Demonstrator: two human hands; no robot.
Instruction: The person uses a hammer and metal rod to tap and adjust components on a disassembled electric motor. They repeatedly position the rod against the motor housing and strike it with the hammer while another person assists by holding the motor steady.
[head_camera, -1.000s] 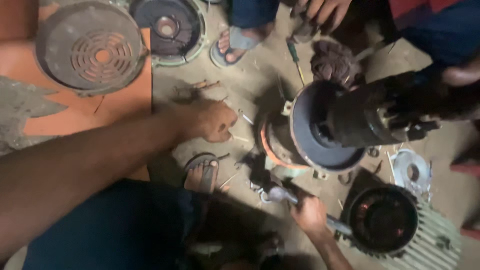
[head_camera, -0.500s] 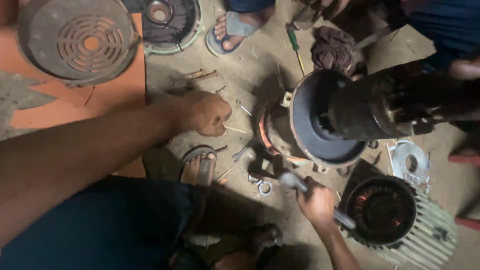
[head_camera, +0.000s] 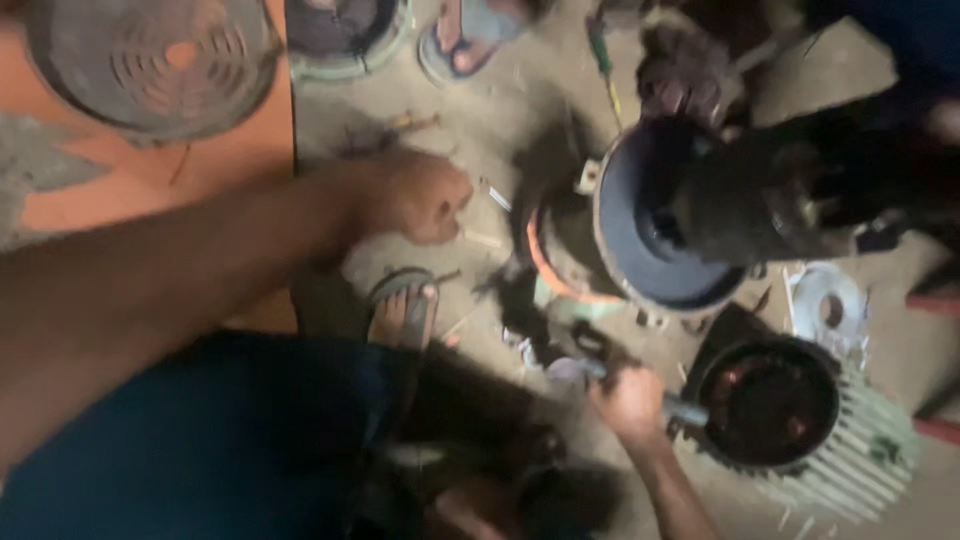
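Left hand on the floor, grip curled beside small bolts. Right hand grip wrapped around a tool handle near the motor.

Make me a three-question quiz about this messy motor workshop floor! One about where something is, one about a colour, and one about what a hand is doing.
1. Where is the round fan guard?
A. top left, on the mat
B. bottom right
C. inside the motor

2. What colour is the mat under it?
A. green
B. orange
C. white

3. What is the right hand doing?
A. lying flat and open
B. waving in the air
C. closed in a grip on a tool handle

Answers:
1. A, the grille sits at the upper left corner on the mat.
2. B, the mat shows orange around the guard.
3. C, its fingers wrap the handle beside the finned motor housing, while the left hand is curled over small metal bits on the floor.
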